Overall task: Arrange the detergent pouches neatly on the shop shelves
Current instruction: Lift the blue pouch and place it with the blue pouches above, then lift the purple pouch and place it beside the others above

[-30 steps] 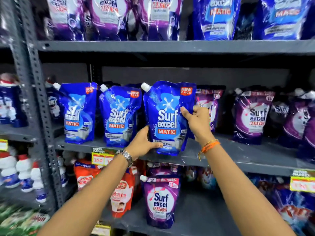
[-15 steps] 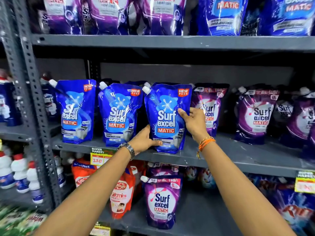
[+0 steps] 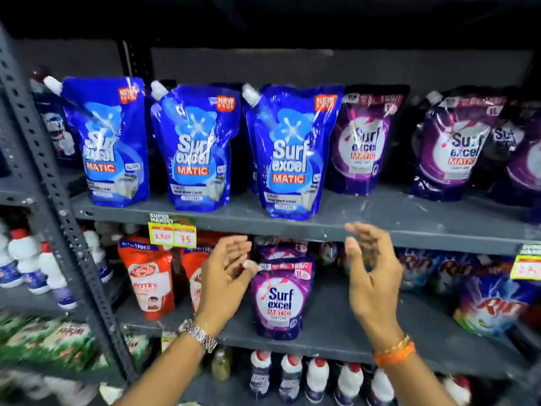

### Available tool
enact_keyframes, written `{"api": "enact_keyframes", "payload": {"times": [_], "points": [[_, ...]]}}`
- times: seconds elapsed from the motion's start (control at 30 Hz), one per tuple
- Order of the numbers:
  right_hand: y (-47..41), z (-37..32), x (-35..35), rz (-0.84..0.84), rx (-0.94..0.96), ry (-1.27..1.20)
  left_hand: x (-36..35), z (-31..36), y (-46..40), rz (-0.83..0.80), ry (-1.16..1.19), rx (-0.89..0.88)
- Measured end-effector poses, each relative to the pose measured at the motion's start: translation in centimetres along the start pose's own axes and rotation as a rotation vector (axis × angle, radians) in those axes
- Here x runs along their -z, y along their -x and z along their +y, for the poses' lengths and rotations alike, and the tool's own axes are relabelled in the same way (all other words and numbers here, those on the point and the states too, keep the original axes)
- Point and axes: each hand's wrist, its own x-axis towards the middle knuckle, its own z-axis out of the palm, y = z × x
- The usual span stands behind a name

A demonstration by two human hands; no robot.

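Three blue Surf Excel Matic pouches stand upright in a row on the grey middle shelf [image 3: 409,218]: left pouch [image 3: 108,142], middle pouch [image 3: 194,150], right pouch [image 3: 289,153]. Purple pouches [image 3: 363,142] stand to their right. One shelf down, a single purple Surf Excel pouch [image 3: 279,300] stands upright. My left hand [image 3: 225,276] is open just left of that pouch, fingertips near its white cap. My right hand [image 3: 370,276] is open to its right, apart from it. Both hands hold nothing.
Red Lifebuoy refill pouches [image 3: 149,279] stand left of the lower purple pouch, Rin packs [image 3: 494,303] to the right. White-and-red bottles [image 3: 319,379] fill the bottom shelf. A perforated grey upright [image 3: 58,200] divides off the left bay. A yellow price tag [image 3: 172,235] hangs on the shelf edge.
Both hands have let go of the right blue pouch, which now stands on the middle shelf. They dropped to either side of the purple pouch below. The view tilted down.
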Motion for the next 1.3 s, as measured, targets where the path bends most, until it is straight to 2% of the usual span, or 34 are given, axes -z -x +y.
{"api": "enact_keyframes", "payload": {"times": [0.1, 0.27, 0.37, 0.5, 0.67, 0.8, 0.9, 1.13, 1.3], "points": [[3.2, 5.9, -0.5, -0.062, -0.214, 0.011, -0.6, -5.8, 1.7, -0.028, -0.052, 0.136], [5.2, 13.4, -2.8, -0.312, -0.531, 0.063, -1.6, -15.4, 2.0, -0.12, -0.309, 0.377], [5.4, 16.3, -4.1, -0.419, -0.575, 0.034, -2.6, -20.3, 1.9, -0.209, -0.328, 0.39], [5.3, 18.0, -4.7, -0.464, -0.55, 0.073, -4.4, -19.2, 2.3, -0.23, -0.366, 0.38], [4.9, 17.9, -4.7, -0.446, -0.518, 0.171, -5.4, -20.0, 2.5, -0.158, -0.346, 0.393], [5.4, 17.3, -4.1, -0.433, -0.534, 0.089, -5.2, -19.7, 3.2, -0.132, -0.401, 0.409], [6.3, 15.7, -2.3, -0.42, -0.497, 0.121, -4.9, -18.4, 5.0, -0.166, -0.402, 0.402], [5.9, 9.5, 3.5, -0.421, -0.386, 0.063, -4.8, -11.5, 9.6, -0.223, -0.313, 0.361], [1.2, 2.9, 7.7, -0.357, -0.29, 0.002, -7.4, -4.0, 9.6, -0.201, -0.219, 0.237]]}}
